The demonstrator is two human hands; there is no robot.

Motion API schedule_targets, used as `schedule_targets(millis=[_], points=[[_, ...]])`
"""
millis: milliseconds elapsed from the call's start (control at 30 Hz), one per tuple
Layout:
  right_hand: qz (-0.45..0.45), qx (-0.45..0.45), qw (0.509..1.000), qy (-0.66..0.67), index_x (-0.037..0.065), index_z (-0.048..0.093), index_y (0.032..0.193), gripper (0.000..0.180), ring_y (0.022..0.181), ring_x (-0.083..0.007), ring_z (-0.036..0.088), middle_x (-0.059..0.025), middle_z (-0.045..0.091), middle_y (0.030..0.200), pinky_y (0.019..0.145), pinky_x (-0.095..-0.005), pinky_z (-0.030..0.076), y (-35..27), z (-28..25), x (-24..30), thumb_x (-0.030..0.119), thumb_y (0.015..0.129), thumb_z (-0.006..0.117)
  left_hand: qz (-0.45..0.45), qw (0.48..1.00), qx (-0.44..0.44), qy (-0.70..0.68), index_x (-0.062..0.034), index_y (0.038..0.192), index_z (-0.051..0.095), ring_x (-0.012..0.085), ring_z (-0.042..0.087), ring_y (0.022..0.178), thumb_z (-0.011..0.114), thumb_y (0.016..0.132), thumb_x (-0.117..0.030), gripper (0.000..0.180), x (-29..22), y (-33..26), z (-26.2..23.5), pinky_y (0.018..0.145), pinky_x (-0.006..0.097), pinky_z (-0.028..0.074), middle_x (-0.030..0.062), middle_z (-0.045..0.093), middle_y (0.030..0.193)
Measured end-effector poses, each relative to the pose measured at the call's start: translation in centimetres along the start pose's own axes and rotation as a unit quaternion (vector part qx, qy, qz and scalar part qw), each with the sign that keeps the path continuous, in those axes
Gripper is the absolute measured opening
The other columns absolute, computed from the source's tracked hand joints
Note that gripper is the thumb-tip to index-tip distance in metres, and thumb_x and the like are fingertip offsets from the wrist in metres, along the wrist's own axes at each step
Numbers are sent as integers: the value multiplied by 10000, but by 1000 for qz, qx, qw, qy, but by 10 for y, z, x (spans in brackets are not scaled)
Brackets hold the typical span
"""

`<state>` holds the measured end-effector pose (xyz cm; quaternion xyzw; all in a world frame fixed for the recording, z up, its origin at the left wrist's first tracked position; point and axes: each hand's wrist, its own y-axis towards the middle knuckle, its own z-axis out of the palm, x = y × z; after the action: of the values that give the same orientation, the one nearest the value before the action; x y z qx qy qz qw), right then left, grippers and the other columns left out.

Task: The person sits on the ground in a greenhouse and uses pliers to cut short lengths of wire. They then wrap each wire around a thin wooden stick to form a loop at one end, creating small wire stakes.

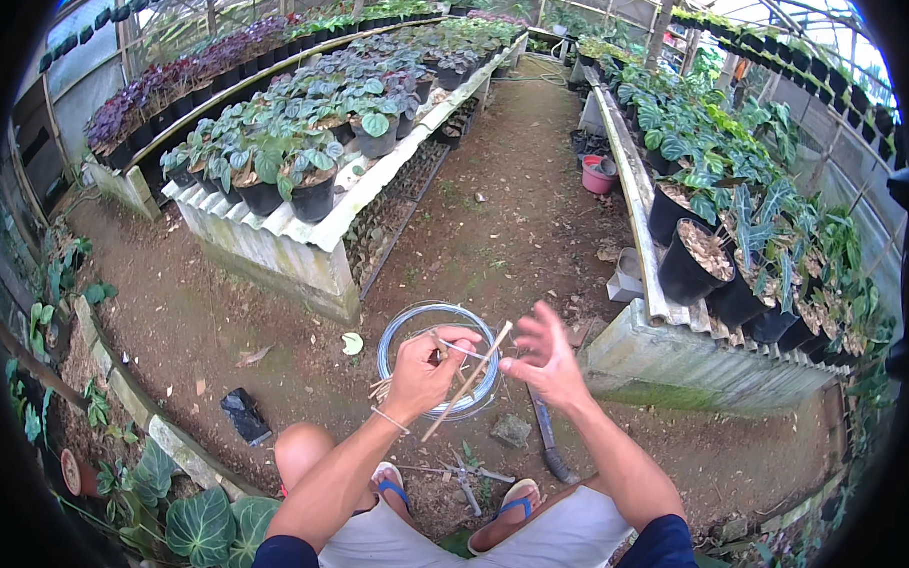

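My left hand (pixel 423 371) is closed, pinching a short piece of pale wire (pixel 464 350) between thumb and fingers. A thin wooden stick (pixel 467 383) slants beside those fingers and crosses the wire; whether the hand also grips the stick, I cannot tell. To the right, my right hand (pixel 554 366) has its fingers spread, with the thumb close to the wire's far end. Below both hands, a coil of silvery wire (pixel 444 309) lies on the ground, partly covered by the left hand. Several thin sticks (pixel 379 390) show behind that hand's wrist.
Pliers (pixel 465 485) lie on the soil between my feet. A long dark-bladed tool (pixel 547 427) and a grey stone (pixel 511 431) are near the coil. A black object (pixel 245 417) lies left. Potted plants fill benches (pixel 276 243) on both sides; a pink pot (pixel 597 177) stands by the path.
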<state>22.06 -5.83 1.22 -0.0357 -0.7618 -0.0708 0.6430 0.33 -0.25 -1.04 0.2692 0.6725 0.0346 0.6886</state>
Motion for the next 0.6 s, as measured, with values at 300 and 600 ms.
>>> schedule_targets(millis=[300,600], points=[[37,119,986,115,-8,686,1133,222,963,-123,691,-100,761,1051,904,-295,549,12,1,-26,144,976,724,-24,998,42,-43,0,1084,715,113,662,821,655,1022,-154,177,-1,-1,-7,738,263,542,46,724,925],[-68,-41,996,37,18,722,1103,169,829,-61,625,5,713,918,750,-246,518,12,-45,-6,111,963,737,-73,995,62,-20,-31,1118,716,58,594,773,661,1024,-247,242,5,5,-7,695,258,480,-9,689,854]])
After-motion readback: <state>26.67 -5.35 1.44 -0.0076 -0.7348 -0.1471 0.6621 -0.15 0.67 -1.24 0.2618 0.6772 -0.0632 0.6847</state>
